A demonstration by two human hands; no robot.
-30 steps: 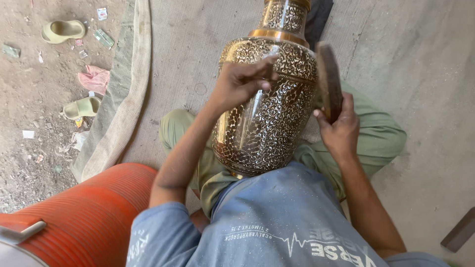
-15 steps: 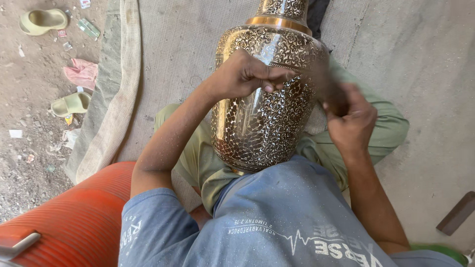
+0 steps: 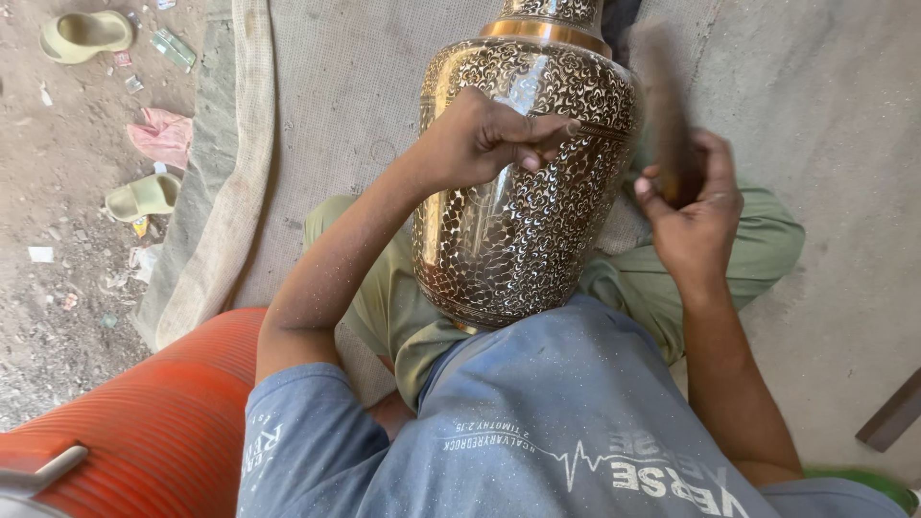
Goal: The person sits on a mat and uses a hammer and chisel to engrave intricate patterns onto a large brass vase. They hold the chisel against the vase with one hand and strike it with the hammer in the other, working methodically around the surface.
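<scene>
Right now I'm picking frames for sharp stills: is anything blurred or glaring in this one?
Head view: the dark mallet in the right hand is smeared by motion blur; the left hand and the engraved brass vase are sharp. The vase shows a bright reflective streak down its body; daylight is soft, with no hard shadows.

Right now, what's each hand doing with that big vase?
Left hand pinches a thin tool against the brass vase. Right hand grips a dark mallet. Nothing in the way.

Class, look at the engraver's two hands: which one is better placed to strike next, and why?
Probably the right hand: it holds a dark wooden mallet raised beside the brass vase, while the left hand rests against the vase, gripping something thin.
</scene>
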